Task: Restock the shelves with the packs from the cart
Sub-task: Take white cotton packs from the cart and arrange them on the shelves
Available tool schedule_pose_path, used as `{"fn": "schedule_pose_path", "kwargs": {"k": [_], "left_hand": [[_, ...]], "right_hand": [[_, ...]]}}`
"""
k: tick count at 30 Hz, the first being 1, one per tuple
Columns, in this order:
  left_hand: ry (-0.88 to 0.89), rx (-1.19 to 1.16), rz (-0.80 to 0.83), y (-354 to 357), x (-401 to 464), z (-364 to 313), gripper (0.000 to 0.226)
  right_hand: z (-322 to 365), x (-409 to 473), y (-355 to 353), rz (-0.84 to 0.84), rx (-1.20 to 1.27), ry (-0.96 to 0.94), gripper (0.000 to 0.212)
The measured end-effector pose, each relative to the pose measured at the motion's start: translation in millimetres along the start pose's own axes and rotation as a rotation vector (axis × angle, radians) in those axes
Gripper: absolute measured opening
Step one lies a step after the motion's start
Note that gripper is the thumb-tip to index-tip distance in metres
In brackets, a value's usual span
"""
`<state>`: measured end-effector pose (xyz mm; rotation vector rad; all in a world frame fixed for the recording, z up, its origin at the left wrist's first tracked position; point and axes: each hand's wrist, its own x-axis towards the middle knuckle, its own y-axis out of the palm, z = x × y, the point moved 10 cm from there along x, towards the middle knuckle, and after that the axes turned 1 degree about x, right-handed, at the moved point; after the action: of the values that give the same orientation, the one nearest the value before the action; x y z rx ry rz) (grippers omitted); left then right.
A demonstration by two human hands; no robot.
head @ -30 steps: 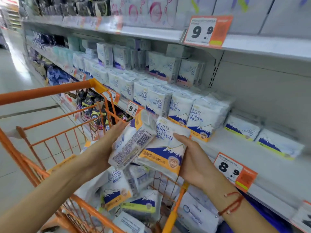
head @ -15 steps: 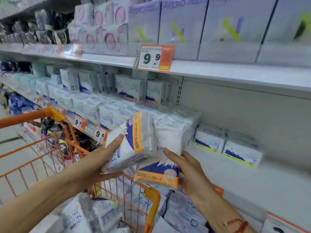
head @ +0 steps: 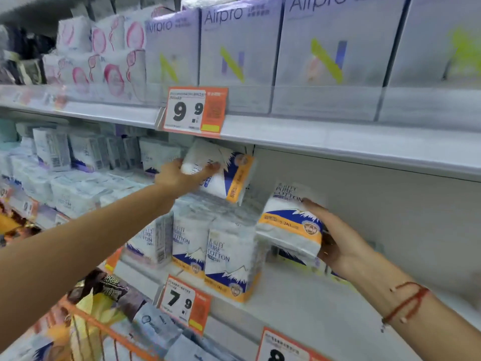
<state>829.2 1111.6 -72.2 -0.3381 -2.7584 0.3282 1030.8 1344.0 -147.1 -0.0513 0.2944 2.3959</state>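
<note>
On top of the shelf's front row, our left hand [head: 179,175] grips one pack [head: 221,175] tilted; it may slide off. Our right hand [head: 335,243] holds a second pack [head: 289,227] beside the row [head: 208,251], which it could topple.

the left hand [head: 179,175] holds a pack [head: 221,175] above the shelved packs [head: 208,246]; right of them, the right hand [head: 338,243] holds another pack [head: 289,225]; cart [head: 104,332] near left.

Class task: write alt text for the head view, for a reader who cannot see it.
Both hands place cotton packs on a shop shelf: the left hand lifts one pack onto the stacked row, the right hand holds another beside it.
</note>
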Motion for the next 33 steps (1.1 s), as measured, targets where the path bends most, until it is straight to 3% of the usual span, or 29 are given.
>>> {"fn": "schedule_pose_path", "kwargs": {"k": [2, 4, 6, 8, 11, 17, 21, 24, 27, 30, 33], "left_hand": [[-0.008, 0.066, -0.040, 17.4, 22.2, 6.9, 0.075], [0.031, 0.185, -0.063, 30.6, 45.3, 9.9, 0.067], [0.119, 0.398, -0.084, 41.7, 70.2, 4.6, 0.075], [0.205, 0.520, -0.124, 49.5, 89.8, -4.5, 0.090], [0.289, 0.635, -0.129, 58.3, 109.5, -7.3, 0.094], [0.479, 0.628, -0.094, 74.9, 130.5, -13.1, 0.072], [0.619, 0.668, 0.082, 116.0, 135.0, -22.4, 0.065], [0.668, 0.684, 0.152, 131.5, 137.6, -27.4, 0.065], [0.721, 0.861, 0.011, 126.1, 137.4, -28.8, 0.067], [0.759, 0.836, -0.217, 107.5, 123.0, -30.5, 0.054], [0.837, 0.796, -0.191, 107.8, 113.1, -23.2, 0.042]], "right_hand": [[2.2, 29.0, -4.4, -0.040, -0.011, 0.002, 0.044], [4.8, 55.5, -6.0, -0.067, -0.021, 0.001, 0.055], [6.9, 80.8, -4.2, -0.073, -0.032, 0.008, 0.063], [14.1, 104.2, -1.8, -0.092, -0.050, -0.022, 0.064], [24.3, 133.5, 4.3, -0.112, -0.062, -0.079, 0.064], [52.4, 169.1, 24.4, -0.224, -0.166, -0.352, 0.032], [64.2, 175.8, 35.8, -0.333, -0.334, -0.504, 0.055], [65.5, 178.3, 39.3, -0.344, -0.413, -0.550, 0.060], [69.8, 181.4, 39.6, -0.357, -0.541, -0.588, 0.064], [78.4, 172.9, 41.9, -0.415, -0.693, -0.728, 0.067], [85.5, 161.1, 54.7, -0.429, -0.932, -0.946, 0.076]]}}
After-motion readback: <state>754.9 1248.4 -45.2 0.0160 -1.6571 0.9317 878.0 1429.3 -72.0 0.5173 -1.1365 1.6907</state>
